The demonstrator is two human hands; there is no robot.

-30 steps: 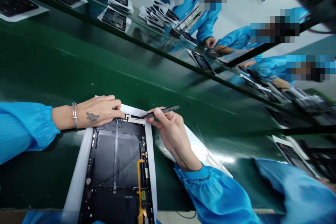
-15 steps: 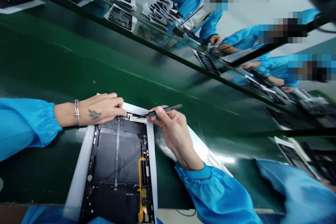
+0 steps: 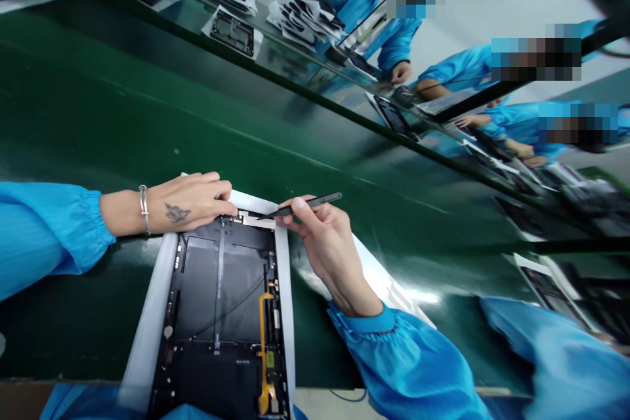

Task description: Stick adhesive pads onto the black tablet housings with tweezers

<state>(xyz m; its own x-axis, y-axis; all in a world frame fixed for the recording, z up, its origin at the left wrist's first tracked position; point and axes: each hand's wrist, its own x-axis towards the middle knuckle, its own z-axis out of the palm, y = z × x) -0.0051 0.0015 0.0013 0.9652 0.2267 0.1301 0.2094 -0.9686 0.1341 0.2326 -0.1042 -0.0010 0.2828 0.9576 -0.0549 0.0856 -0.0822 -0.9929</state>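
Note:
A black tablet housing [image 3: 197, 282] lies before me on white sheeting [image 3: 142, 315], its inside showing an orange flex cable [image 3: 264, 341] and small parts along the edges. My left hand [image 3: 187, 203] reaches over its far left corner, fingers curled at the top edge and fingertips partly hidden. In my right hand [image 3: 325, 236] is a pair of black tweezers [image 3: 315, 201], held like a pen. Their tips point left at a pale strip [image 3: 258, 221] along the housing's top edge; whether they touch it I cannot tell.
Beyond the green bench [image 3: 147, 125] runs a raised ledge with more housings [image 3: 231, 34] and a stack of wrapped parts [image 3: 305, 18]. Co-workers in blue sleeves [image 3: 396, 46] work across from me. A white sheet [image 3: 378, 269] lies right of my right hand.
Both of my hands and the tweezers stay almost in place at the top edge. Across the bench, a co-worker's hand has lifted away from the stack and moved right.

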